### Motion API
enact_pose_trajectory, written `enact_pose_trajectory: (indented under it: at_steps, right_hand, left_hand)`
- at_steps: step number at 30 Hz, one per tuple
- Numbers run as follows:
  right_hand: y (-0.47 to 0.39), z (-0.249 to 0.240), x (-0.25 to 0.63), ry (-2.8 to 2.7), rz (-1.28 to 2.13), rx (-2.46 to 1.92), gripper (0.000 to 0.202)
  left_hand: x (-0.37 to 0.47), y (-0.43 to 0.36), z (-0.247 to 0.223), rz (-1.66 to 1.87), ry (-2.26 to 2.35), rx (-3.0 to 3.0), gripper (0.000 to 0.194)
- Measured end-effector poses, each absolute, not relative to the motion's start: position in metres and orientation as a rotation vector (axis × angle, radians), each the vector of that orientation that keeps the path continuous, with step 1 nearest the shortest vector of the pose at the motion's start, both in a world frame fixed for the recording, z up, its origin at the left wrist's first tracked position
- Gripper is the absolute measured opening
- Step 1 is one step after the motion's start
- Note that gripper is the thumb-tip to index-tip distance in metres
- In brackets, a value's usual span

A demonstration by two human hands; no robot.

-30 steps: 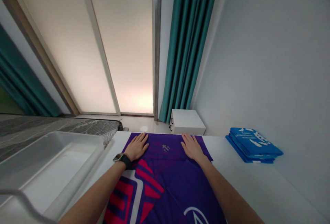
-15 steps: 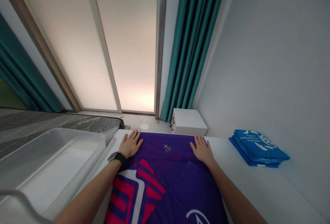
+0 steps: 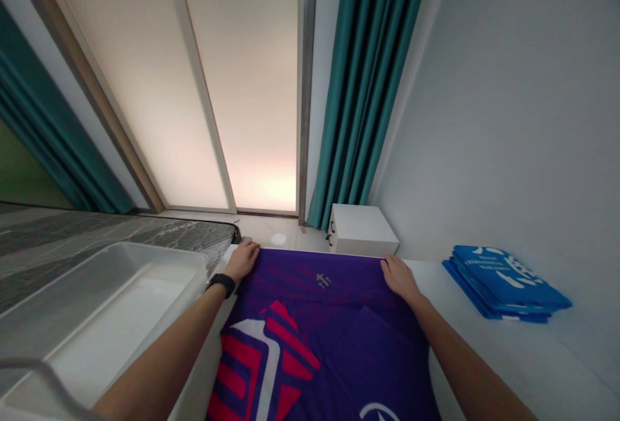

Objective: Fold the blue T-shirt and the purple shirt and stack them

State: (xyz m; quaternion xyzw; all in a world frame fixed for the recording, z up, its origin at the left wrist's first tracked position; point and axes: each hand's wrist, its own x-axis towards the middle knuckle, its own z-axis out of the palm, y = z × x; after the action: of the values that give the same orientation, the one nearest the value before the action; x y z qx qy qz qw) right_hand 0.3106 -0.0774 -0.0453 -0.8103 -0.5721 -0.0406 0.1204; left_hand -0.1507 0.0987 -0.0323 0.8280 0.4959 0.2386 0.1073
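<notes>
A purple printed cloth (image 3: 368,343) lies spread out flat in front of me, with a pink-red and white design at its lower left and small grey arrows near its far edge. I cannot tell whether it is a garment or a bag. At the far left corner my left hand (image 3: 243,259), with a dark watch (image 3: 223,283) on its wrist, has its fingers curled over the edge. My right hand (image 3: 400,277) is closed at the far right corner in the same way. Both hands' fingertips are partly hidden.
The cloth rests on a white table (image 3: 436,305). Folded blue printed items (image 3: 506,282) are stacked to the right by the wall. On the left stands a translucent plastic bin (image 3: 188,266), beside a grey mattress (image 3: 194,230). A white cabinet (image 3: 365,227) is beyond the table.
Both hands lay flat with fingers spread on the cloth; now their fingers are bent in at its far corners. They have moved slightly outward. The view has shifted a little to the left.
</notes>
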Motion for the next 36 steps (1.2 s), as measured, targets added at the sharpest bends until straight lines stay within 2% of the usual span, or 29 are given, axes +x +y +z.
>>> enact_pose_trajectory:
  at_steps: [3, 11, 21, 32, 36]
  right_hand:
    - [-0.074, -0.045, 0.326, -1.659, -0.122, -2.326, 0.043]
    - [-0.077, -0.051, 0.334, -1.620, -0.179, -2.271, 0.034]
    - [-0.081, -0.050, 0.327, -1.597, -0.179, -2.269, 0.039]
    - [-0.082, -0.045, 0.327, -1.580, -0.126, -2.316, 0.048]
    - [-0.080, -0.040, 0.331, -1.574, -0.087, -2.315, 0.044]
  left_hand:
    - [-0.153, 0.103, -0.031, 0.745, 1.462, 2.411, 0.028]
    - [-0.153, 0.101, -0.031, 0.803, 1.500, 2.330, 0.029]
    - [-0.151, 0.097, -0.025, 0.835, 1.500, 2.254, 0.023]
    - [-0.141, 0.078, -0.021, 0.983, 1.476, 2.026, 0.039]
    - [-0.140, 0.077, -0.022, 0.928, 1.511, 2.032, 0.034]
